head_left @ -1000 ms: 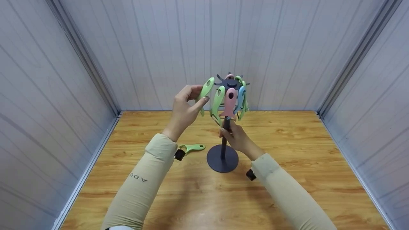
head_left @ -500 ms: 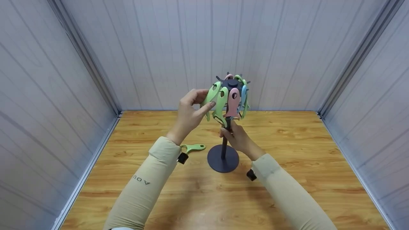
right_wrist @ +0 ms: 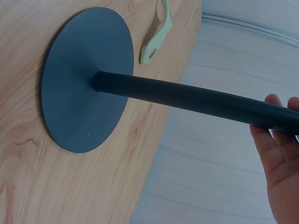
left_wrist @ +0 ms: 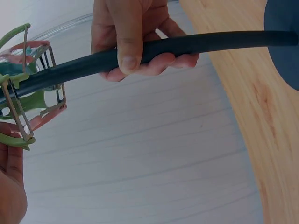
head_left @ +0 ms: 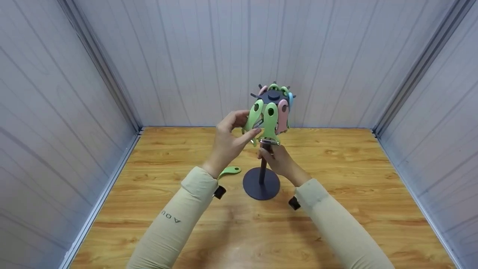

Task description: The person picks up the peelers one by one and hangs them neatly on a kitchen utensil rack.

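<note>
In the head view, my left hand (head_left: pixel 232 136) pinches a green fish-shaped peeler (head_left: pixel 255 112) at the left side of a dark rack's hooked top (head_left: pixel 273 95). Its handle hole is at a hook there. Beside it hang another green peeler (head_left: pixel 270 118), a pink peeler (head_left: pixel 283 116) and a blue peeler (head_left: pixel 291 100), with more behind, partly hidden. My right hand (head_left: pixel 282 161) grips the upright pole (right_wrist: pixel 187 99) below the peelers, its fingers wrapped round it in the left wrist view. Metal blades (left_wrist: pixel 52 74) show from below.
The rack's round base (head_left: pixel 261 191) stands on the wooden table (head_left: pixel 336 168). Left of it lies one more green peeler (head_left: pixel 231 170), partly covered by my left arm. Pale panel walls (head_left: pixel 194 56) enclose the table at the back and both sides.
My left hand has brought the green peeler rightward to the rack's hook. The hooked top has turned, carrying the front green, pink and blue peelers to the right. My right hand stays on the pole.
</note>
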The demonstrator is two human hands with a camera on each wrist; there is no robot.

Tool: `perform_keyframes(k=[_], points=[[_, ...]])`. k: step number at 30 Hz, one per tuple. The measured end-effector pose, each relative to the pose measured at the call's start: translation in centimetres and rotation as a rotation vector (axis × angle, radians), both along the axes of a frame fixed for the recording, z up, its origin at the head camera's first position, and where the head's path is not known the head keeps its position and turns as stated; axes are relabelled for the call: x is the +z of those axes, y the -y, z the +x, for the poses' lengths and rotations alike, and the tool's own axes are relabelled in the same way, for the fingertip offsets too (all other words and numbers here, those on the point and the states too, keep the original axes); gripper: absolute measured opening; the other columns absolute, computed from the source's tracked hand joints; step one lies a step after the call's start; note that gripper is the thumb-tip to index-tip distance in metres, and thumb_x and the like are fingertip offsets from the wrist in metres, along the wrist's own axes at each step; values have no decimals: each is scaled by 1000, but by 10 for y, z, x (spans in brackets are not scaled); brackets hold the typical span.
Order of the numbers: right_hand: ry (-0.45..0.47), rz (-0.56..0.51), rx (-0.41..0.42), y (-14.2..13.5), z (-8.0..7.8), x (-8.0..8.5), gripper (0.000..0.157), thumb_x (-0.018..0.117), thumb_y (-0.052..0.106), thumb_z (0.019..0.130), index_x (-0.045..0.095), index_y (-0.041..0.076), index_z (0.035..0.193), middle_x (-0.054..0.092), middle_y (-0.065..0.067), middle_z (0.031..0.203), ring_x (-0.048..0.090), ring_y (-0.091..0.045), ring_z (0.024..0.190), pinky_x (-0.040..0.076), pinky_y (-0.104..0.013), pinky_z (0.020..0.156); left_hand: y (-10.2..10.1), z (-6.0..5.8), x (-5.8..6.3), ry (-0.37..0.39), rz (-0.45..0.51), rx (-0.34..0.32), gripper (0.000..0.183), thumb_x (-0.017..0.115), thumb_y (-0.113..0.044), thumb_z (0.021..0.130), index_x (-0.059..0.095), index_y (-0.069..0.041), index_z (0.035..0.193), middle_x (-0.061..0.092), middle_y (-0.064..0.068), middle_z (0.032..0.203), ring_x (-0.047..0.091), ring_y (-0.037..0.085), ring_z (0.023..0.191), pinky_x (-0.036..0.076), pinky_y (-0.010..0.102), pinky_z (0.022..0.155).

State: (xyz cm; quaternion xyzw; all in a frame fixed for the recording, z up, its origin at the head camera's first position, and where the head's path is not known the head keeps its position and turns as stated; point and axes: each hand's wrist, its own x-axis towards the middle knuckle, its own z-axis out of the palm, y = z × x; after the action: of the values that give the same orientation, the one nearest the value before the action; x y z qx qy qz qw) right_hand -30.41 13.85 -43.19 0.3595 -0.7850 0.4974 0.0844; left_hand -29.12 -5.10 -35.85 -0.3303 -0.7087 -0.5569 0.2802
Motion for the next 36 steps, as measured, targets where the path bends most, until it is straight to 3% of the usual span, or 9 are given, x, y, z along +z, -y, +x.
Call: perform_keyframes(k=[4,8,12,17,22,25,32,36], points=[[-96,-4,10,-3,-1,-1,7,47,-5,100,50,-9,105,61,-23,81,60,-25,73,54,-38,63,-2,2,-5,12,-8,-4,43,78,-29,85,63,-7,119,66,1,106,63,11,95,53,31,86],[-157,-13,8,-3,-1,-2,18,48,-11,97,48,0,110,61,-14,80,59,-20,70,51,-27,61,-2,3,-9,8,-19,5,42,79,-25,84,63,-7,118,66,1,111,62,10,103,51,31,94],[-138,-19,3,-1,-2,-1,10,49,-10,97,53,0,97,61,-12,79,59,-20,69,50,-28,60,3,4,-15,8,-16,10,43,82,-18,81,64,-4,118,66,6,115,61,16,109,48,35,98],[-89,-17,-8,-1,-2,-1,16,48,-10,97,56,-1,87,60,-12,79,59,-20,71,51,-30,62,12,2,-24,6,-27,24,45,83,-16,79,65,-2,118,67,11,116,61,22,110,48,39,98],[-107,-14,8,-1,-3,0,10,47,-11,97,53,-5,91,60,-22,79,60,-31,70,51,-30,62,25,-2,-35,26,-72,48,42,82,-24,82,66,-8,117,67,4,115,61,16,110,48,35,97],[-115,-17,15,-1,-2,1,6,47,-8,98,52,-7,94,60,-22,79,60,-37,70,51,-29,61,31,-3,-40,43,-91,65,41,81,-27,82,66,-11,117,67,0,116,61,14,110,48,34,97],[-134,-21,15,-1,-2,0,11,47,-8,98,53,-3,92,60,-11,78,59,-22,68,51,-29,60,42,-5,-54,65,-133,67,41,81,-25,82,66,-12,117,66,2,117,61,18,111,49,38,96],[-152,-21,21,-1,-3,-1,9,46,-9,98,53,-8,92,61,-13,77,59,-21,68,51,-29,60,47,-8,-62,65,-147,54,43,84,-19,78,66,-7,116,67,7,116,62,24,109,49,45,94]])
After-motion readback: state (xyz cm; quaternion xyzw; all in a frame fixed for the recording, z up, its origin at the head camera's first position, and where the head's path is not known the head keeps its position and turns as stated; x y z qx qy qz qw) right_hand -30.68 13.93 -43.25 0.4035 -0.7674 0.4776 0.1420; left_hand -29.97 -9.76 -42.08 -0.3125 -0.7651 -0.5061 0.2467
